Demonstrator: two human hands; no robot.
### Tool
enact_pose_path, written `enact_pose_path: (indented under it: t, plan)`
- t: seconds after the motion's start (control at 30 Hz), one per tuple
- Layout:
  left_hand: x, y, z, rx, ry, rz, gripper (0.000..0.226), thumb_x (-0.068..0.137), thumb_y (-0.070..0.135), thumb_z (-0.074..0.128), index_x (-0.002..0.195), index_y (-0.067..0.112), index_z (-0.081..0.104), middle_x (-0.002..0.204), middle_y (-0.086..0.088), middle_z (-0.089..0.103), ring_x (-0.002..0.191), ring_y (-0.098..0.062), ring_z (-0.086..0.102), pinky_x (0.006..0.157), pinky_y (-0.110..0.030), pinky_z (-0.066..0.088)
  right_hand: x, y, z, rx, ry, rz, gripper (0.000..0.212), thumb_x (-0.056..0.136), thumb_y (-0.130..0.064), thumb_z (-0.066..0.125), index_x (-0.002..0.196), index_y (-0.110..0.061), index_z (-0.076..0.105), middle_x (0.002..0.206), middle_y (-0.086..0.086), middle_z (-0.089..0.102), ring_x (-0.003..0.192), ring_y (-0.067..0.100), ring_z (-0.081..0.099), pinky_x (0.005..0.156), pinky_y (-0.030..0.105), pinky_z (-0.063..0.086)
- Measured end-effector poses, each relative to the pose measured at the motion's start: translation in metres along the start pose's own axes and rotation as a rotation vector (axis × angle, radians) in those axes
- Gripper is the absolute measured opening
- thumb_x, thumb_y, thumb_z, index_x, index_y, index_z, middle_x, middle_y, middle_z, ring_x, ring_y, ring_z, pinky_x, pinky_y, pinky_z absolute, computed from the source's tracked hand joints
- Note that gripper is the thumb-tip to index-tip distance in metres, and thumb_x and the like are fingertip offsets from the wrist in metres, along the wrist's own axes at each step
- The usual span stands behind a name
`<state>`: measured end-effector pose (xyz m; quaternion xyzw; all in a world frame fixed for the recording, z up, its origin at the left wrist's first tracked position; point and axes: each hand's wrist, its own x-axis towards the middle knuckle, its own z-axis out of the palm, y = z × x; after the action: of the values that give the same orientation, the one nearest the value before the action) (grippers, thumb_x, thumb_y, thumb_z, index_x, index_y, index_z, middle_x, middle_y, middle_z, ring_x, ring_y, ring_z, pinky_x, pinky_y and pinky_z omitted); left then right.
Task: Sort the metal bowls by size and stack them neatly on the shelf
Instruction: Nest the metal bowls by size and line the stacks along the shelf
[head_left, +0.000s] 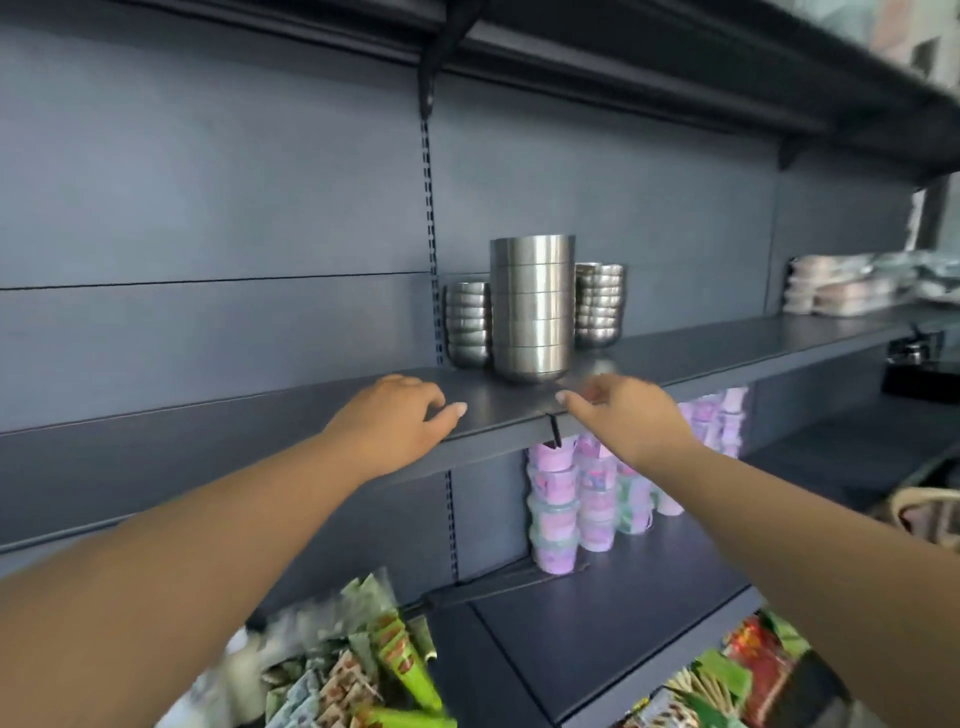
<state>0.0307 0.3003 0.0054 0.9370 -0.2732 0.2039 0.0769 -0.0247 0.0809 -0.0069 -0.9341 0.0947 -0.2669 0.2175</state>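
Three stacks of metal bowls stand on the dark grey shelf. The tall stack of large bowls is in front at the middle. A shorter stack of small bowls is behind it on the left, and another small-bowl stack is behind on the right. My left hand hovers over the shelf's front edge, left of the large stack, fingers loosely spread and holding nothing. My right hand is at the shelf edge just right of the large stack, fingers apart, empty. Neither hand touches a bowl.
Pink lidded plastic cups are stacked on the shelf below. Snack packets fill the bottom left and packets the bottom right. Flat plastic containers sit far right on the bowl shelf. An upper shelf overhangs.
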Motion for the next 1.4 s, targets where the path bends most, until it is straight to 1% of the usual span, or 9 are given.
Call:
enact_pose_path:
  t: [0.17,0.27,0.5,0.67,0.9,1.0,1.13,1.27,1.4]
  plan:
    - [0.08,0.036,0.041,-0.259,0.015,-0.053,0.051,0.094,0.05,0.034,0.126,0.016,0.052,0.134,-0.003,0.052,0.123,-0.019,0.046,0.098,-0.031,0.036,0.053,0.055,0.006,0.034,0.023,0.051,0.051,0.088,-0.055,0.043,0.107,-0.012,0.06,0.11,0.01,0.066,0.105,0.029,0.056,0.077,0.031,0.04]
    - [0.13,0.047,0.056,-0.485,0.074,-0.161,0.063,0.092,0.053,0.036,0.141,0.014,0.034,0.147,-0.004,0.038,0.133,-0.02,0.038,0.104,-0.032,0.031,0.095,0.073,0.007,0.11,0.007,0.072,0.055,0.089,-0.053,0.043,0.108,-0.005,0.062,0.109,0.013,0.066,0.103,0.029,0.058,0.081,0.033,0.044]
    - [0.225,0.065,0.078,-1.077,0.286,-0.433,0.097,0.078,0.052,0.06,0.149,0.025,-0.001,0.159,0.0,0.003,0.145,-0.021,0.015,0.114,-0.042,0.019,0.188,0.096,0.033,0.714,0.025,0.127,0.039,0.085,-0.051,0.052,0.1,-0.015,0.055,0.089,-0.009,0.054,0.088,0.014,0.05,0.07,0.024,0.038]
    - [0.25,0.069,0.102,-1.136,0.415,-0.535,0.102,0.072,0.054,0.065,0.149,0.026,0.004,0.157,0.001,0.013,0.143,-0.02,0.02,0.116,-0.041,0.02,0.237,0.1,0.065,0.936,-0.029,0.075,0.064,0.084,-0.053,0.053,0.133,-0.015,0.04,0.133,-0.001,0.045,0.117,0.015,0.045,0.096,0.026,0.033]
    - [0.255,0.09,0.118,-1.245,0.417,-0.625,0.108,0.064,0.069,0.059,0.147,0.032,0.002,0.156,0.009,0.014,0.143,-0.015,0.019,0.116,-0.037,0.015,0.275,0.084,0.092,1.215,-0.25,-0.093,0.077,0.086,-0.052,0.049,0.148,-0.025,0.012,0.154,-0.004,0.02,0.141,0.013,0.02,0.106,0.025,0.017]
    - [0.257,0.096,0.124,-1.201,0.476,-0.651,0.121,0.041,0.081,0.063,0.144,0.041,0.013,0.152,0.012,0.028,0.138,-0.014,0.032,0.116,-0.042,0.024,0.276,0.087,0.096,1.278,-0.327,-0.109,0.076,0.087,-0.053,0.045,0.148,-0.03,0.006,0.157,-0.006,0.013,0.143,0.014,0.017,0.109,0.029,0.018]
    - [0.25,0.099,0.124,-1.161,0.544,-0.682,0.125,0.033,0.086,0.063,0.141,0.046,0.017,0.151,0.011,0.031,0.136,-0.013,0.035,0.114,-0.041,0.028,0.272,0.083,0.098,1.291,-0.363,-0.129,0.074,0.086,-0.056,0.043,0.147,-0.034,0.007,0.156,-0.006,0.014,0.142,0.016,0.019,0.111,0.033,0.019]
    - [0.226,0.101,0.112,-1.096,0.615,-0.726,0.119,0.041,0.082,0.061,0.143,0.042,0.013,0.151,0.01,0.03,0.137,-0.014,0.034,0.115,-0.041,0.026,0.254,0.066,0.097,1.327,-0.402,-0.198,0.075,0.082,-0.059,0.046,0.146,-0.034,0.015,0.154,-0.006,0.023,0.139,0.014,0.026,0.113,0.035,0.023]
    - [0.199,0.097,0.094,-1.048,0.7,-0.755,0.106,0.061,0.074,0.06,0.145,0.036,0.007,0.15,0.009,0.03,0.134,-0.012,0.034,0.113,-0.033,0.023,0.235,0.04,0.093,1.357,-0.451,-0.237,0.071,0.087,-0.053,0.044,0.147,-0.029,0.015,0.143,-0.015,0.029,0.131,0.004,0.028,0.099,0.021,0.022]
